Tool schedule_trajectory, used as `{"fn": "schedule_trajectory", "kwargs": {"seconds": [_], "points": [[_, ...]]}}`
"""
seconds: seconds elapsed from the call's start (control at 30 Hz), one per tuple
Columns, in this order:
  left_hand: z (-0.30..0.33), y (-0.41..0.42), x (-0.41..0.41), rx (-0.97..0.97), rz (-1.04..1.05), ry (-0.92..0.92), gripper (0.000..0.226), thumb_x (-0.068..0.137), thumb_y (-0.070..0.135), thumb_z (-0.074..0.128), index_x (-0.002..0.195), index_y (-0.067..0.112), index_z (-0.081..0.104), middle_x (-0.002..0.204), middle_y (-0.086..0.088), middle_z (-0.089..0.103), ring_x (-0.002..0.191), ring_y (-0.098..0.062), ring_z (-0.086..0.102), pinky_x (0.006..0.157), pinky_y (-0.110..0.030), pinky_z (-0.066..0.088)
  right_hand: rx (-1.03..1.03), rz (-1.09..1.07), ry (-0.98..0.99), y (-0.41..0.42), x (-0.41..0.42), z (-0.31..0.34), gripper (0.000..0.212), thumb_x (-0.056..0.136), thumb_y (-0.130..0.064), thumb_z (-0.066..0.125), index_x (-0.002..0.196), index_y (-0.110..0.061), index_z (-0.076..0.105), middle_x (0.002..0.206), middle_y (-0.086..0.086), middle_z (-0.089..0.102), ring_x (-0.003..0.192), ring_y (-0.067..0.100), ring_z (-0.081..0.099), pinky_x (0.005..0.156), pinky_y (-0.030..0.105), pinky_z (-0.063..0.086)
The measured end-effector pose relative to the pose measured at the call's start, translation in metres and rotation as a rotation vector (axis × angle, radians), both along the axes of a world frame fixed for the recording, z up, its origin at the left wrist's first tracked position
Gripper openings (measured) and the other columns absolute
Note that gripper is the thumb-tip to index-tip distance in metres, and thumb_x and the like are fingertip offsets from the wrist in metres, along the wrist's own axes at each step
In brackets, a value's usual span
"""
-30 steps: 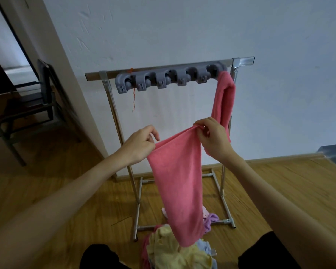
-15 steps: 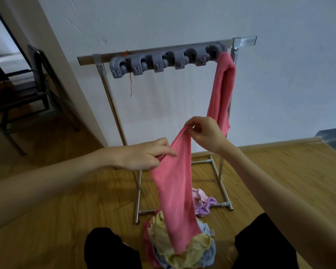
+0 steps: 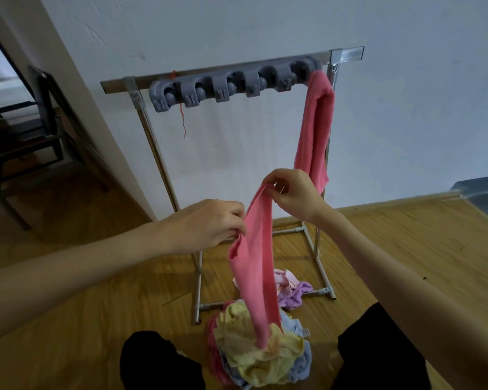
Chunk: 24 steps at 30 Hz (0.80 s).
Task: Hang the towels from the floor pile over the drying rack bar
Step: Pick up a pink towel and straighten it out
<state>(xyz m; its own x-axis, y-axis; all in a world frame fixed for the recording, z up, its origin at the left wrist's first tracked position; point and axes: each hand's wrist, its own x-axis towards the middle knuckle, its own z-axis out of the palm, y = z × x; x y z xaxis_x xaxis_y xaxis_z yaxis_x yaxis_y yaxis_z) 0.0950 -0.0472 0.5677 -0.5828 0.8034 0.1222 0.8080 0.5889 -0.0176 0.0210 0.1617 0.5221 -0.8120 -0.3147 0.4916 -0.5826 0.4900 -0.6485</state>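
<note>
I hold a pink towel (image 3: 258,266) in front of the drying rack. My right hand (image 3: 292,194) pinches its top edge, and my left hand (image 3: 209,225) grips its side lower down. The towel hangs narrow and its bottom end touches the floor pile (image 3: 261,353) of yellow, blue and pink towels between my knees. The rack's metal bar (image 3: 158,78) carries a grey clip strip (image 3: 234,84). Another pink towel (image 3: 316,125) hangs over the bar at its right end.
A small purple and pale pink cloth heap (image 3: 292,291) lies on the wooden floor inside the rack's base frame (image 3: 321,273). A dark metal chair (image 3: 26,130) stands at the left past a wall corner. A grey ledge (image 3: 482,192) sits at the right edge.
My left hand slid down from the towel's top corner to its side edge, so the spread towel folded into a narrow strip. The camera tilted down, showing more of the floor pile.
</note>
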Motion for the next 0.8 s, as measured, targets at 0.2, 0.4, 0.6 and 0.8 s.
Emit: {"fn": "schedule_trajectory", "kwargs": {"seconds": [0.2, 0.4, 0.6, 0.8], "points": [[-0.006, 0.013, -0.009, -0.034, -0.197, 0.232, 0.008, 0.08, 0.015, 0.074, 0.083, 0.01, 0.068, 0.11, -0.009, 0.066, 0.106, -0.023, 0.061, 0.096, -0.033, 0.045, -0.008, -0.013, -0.014, 0.005, 0.0, -0.005, 0.016, 0.079, 0.004, 0.06, 0.088, -0.005, 0.069, 0.078, -0.004, 0.066, 0.067, 0.011, 0.06, 0.064, 0.015, 0.049], [-0.009, 0.012, -0.016, 0.02, -0.102, 0.227, 0.024, 0.093, 0.027, 0.043, 0.087, 0.016, 0.064, 0.083, 0.005, 0.065, 0.078, -0.014, 0.062, 0.095, -0.029, 0.038, -0.077, 0.011, -0.129, 0.012, 0.003, -0.006, 0.01, 0.08, 0.0, 0.061, 0.086, -0.002, 0.068, 0.071, -0.005, 0.063, 0.065, 0.015, 0.06, 0.062, 0.027, 0.052], [-0.015, 0.013, -0.026, 0.156, 0.047, 0.224, 0.023, 0.093, 0.032, 0.046, 0.089, 0.017, 0.063, 0.08, 0.007, 0.063, 0.076, -0.012, 0.057, 0.084, -0.029, 0.037, -0.265, 0.146, -0.244, 0.016, 0.016, -0.002, 0.005, 0.083, 0.004, 0.065, 0.085, 0.008, 0.066, 0.066, 0.014, 0.064, 0.055, 0.008, 0.058, 0.051, 0.019, 0.047], [-0.016, 0.019, -0.027, 0.288, 0.105, 0.221, 0.03, 0.093, 0.041, 0.045, 0.088, 0.018, 0.064, 0.081, 0.008, 0.064, 0.076, -0.01, 0.054, 0.082, -0.031, 0.038, -0.38, 0.221, -0.308, 0.017, 0.019, -0.001, 0.01, 0.083, 0.0, 0.068, 0.09, 0.007, 0.068, 0.071, 0.016, 0.065, 0.055, 0.004, 0.057, 0.05, 0.017, 0.044]]}}
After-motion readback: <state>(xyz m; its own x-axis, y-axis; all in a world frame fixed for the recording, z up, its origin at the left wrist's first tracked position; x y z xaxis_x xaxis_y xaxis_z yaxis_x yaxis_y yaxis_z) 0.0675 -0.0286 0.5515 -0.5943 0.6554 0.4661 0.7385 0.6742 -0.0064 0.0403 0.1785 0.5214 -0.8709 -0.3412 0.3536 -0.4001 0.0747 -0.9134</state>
